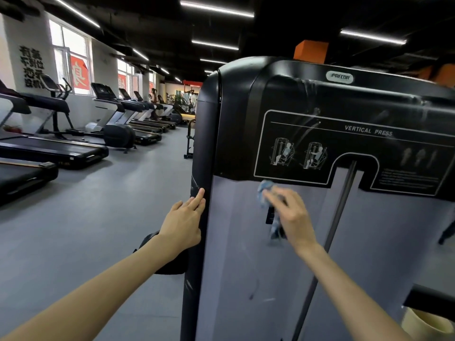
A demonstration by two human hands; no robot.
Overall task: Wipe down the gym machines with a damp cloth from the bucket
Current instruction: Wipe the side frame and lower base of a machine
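Observation:
A black vertical press machine (320,99) with a translucent grey shield fills the right half of the head view. My right hand (293,215) holds a pale blue cloth (264,190) against the shield, just under the black instruction panel. Part of the cloth hangs below my palm. My left hand (184,222) rests with straight fingers on the machine's rounded left edge. A pale bucket (423,324) shows at the lower right corner, partly hidden behind the machine.
A row of treadmills (73,148) lines the left wall under the windows. A small black rack (189,141) stands farther down the grey floor aisle. A person stands far back among the machines. A black pad sits low beside the press.

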